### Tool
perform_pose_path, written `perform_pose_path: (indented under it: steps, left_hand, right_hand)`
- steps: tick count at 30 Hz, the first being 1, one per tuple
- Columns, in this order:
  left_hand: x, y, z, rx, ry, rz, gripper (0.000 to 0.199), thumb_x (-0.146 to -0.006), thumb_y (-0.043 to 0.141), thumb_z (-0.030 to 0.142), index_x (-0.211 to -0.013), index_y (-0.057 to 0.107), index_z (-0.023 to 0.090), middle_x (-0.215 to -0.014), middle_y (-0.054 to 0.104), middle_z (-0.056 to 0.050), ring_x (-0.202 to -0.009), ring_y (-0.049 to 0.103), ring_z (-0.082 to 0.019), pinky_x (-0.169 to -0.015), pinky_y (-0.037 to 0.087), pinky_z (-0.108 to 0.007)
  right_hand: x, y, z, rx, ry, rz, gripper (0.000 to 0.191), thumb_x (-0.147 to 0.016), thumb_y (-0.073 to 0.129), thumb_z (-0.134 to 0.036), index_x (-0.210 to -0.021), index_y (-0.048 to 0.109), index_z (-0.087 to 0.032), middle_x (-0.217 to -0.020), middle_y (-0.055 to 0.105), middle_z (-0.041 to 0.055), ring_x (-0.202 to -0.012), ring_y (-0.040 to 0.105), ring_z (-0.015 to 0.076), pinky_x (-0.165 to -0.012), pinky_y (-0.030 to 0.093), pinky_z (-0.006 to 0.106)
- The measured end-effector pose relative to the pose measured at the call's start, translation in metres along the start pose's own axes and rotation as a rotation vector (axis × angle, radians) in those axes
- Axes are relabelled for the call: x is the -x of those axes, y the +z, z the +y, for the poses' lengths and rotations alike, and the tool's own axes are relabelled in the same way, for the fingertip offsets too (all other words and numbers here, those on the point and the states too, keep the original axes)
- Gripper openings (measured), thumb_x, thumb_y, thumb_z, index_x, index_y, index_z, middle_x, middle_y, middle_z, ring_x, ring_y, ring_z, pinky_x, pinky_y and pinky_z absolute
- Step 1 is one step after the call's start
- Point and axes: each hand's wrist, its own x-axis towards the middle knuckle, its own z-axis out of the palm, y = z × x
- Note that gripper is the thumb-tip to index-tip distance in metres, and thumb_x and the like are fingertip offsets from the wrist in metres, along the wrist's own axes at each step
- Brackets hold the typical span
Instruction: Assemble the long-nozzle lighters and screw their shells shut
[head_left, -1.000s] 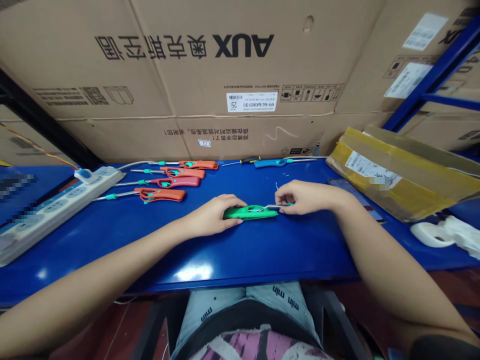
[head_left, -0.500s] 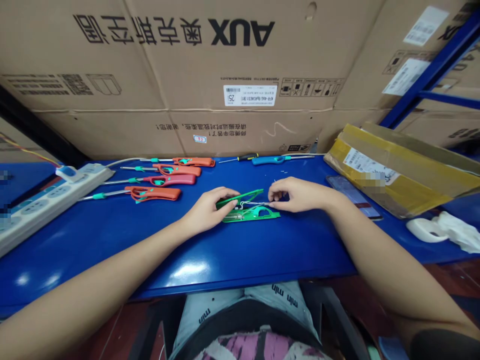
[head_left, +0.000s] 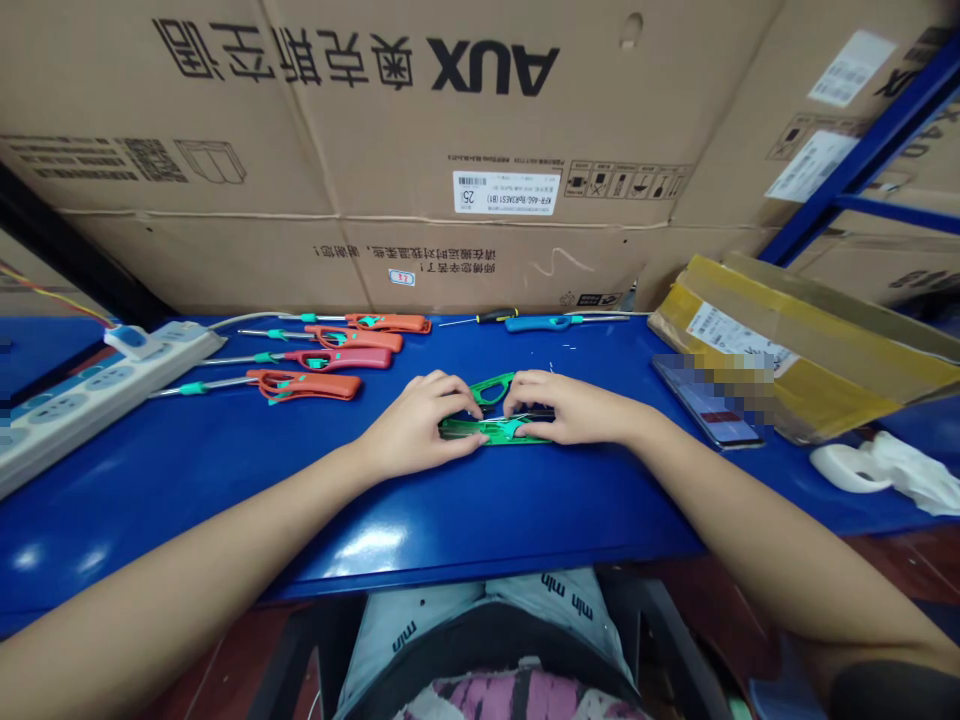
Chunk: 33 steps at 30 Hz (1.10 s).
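An opened green long-nosed lighter is on the blue table between my hands. Its near casing half [head_left: 493,436], with teal and metal parts inside, lies flat. Behind it lies the other green casing half [head_left: 493,386], partly covered by my fingers. My left hand [head_left: 420,425] grips the left end of the near half, thumb along the front edge and fingers behind. My right hand [head_left: 570,408] pinches at the right part of the same half, around the teal trigger. A thin dark rod sticks out beneath the right fingers; exactly which inner piece they touch is hidden.
Several orange and red lighters [head_left: 315,386] lie at the left by a white power strip [head_left: 97,395]. A blue lighter [head_left: 529,323] and a screwdriver [head_left: 495,316] lie at the back. A phone [head_left: 709,410], a taped carton [head_left: 810,350] and a white roll [head_left: 851,468] are at the right.
The far casing half, earlier held tilted up in my left hand, now lies behind the near half. My right hand has moved left onto the near half, and both hands are closer together.
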Motion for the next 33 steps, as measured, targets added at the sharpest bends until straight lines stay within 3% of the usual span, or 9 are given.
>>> perform_pose_path:
  steps: [5,9,12,16,20,26,33]
  left_hand:
    - [-0.001,-0.003,-0.002,0.020,-0.012,0.001,0.022,-0.088,0.071,0.040,-0.098,0.072,0.021,-0.104,0.070,-0.005,-0.097,0.062,-0.022,-0.090,0.045,-0.036]
    - [-0.002,-0.011,-0.005,0.000,0.019,-0.031,0.023,-0.089,0.070,0.041,-0.098,0.068,0.020,-0.098,0.071,-0.004,-0.096,0.064,-0.022,-0.087,0.044,-0.035]
    - [-0.001,-0.016,-0.006,-0.015,0.053,-0.093,0.023,-0.093,0.067,0.043,-0.095,0.070,0.020,-0.098,0.069,-0.004,-0.094,0.063,-0.021,-0.085,0.044,-0.034]
    - [-0.001,-0.017,-0.005,0.012,0.088,-0.145,0.025,-0.099,0.060,0.043,-0.097,0.070,0.020,-0.100,0.067,-0.005,-0.094,0.063,-0.020,-0.083,0.046,-0.033]
    - [-0.002,-0.016,-0.004,-0.005,0.041,-0.117,0.025,-0.102,0.054,0.039,-0.099,0.067,0.017,-0.096,0.067,-0.007,-0.091,0.064,-0.021,-0.082,0.048,-0.033]
    - [-0.002,-0.014,-0.009,-0.055,-0.019,-0.046,0.024,-0.100,0.053,0.036,-0.110,0.066,0.017,-0.104,0.068,-0.009,-0.098,0.064,-0.024,-0.088,0.051,-0.037]
    - [-0.001,-0.014,-0.005,-0.055,0.034,-0.085,0.019,-0.098,0.056,0.030,-0.108,0.067,0.019,-0.106,0.069,-0.007,-0.102,0.063,-0.024,-0.091,0.049,-0.039]
  right_hand:
    - [-0.003,-0.001,0.000,-0.097,0.048,0.133,0.012,-0.092,0.067,-0.030,-0.093,0.063,-0.019,-0.094,0.065,0.0044,-0.084,0.059,0.0165,-0.078,0.048,0.030]
    - [-0.003,-0.002,0.008,-0.031,0.134,0.219,0.010,-0.091,0.065,-0.026,-0.098,0.064,-0.018,-0.091,0.066,0.0041,-0.078,0.058,0.0153,-0.073,0.047,0.029]
    - [-0.001,-0.003,0.012,0.035,0.162,0.192,0.016,-0.091,0.064,-0.024,-0.106,0.065,-0.018,-0.094,0.065,0.0052,-0.082,0.058,0.0166,-0.076,0.046,0.030]
    - [0.001,-0.005,0.007,0.019,0.180,0.102,0.018,-0.093,0.064,-0.035,-0.099,0.065,-0.018,-0.091,0.065,0.0046,-0.080,0.057,0.0164,-0.073,0.045,0.029]
    - [0.003,-0.009,0.002,-0.056,0.217,-0.042,0.025,-0.093,0.063,-0.043,-0.093,0.063,-0.019,-0.081,0.064,0.0010,-0.069,0.054,0.0138,-0.063,0.042,0.025]
    - [0.004,-0.012,0.003,-0.066,0.172,-0.115,0.023,-0.092,0.065,-0.039,-0.084,0.063,-0.018,-0.084,0.064,0.0022,-0.074,0.056,0.0136,-0.068,0.044,0.026]
    - [0.007,-0.020,0.000,-0.074,0.251,-0.152,0.023,-0.090,0.062,-0.038,-0.079,0.061,-0.018,-0.071,0.060,-0.0005,-0.064,0.051,0.0119,-0.060,0.039,0.024]
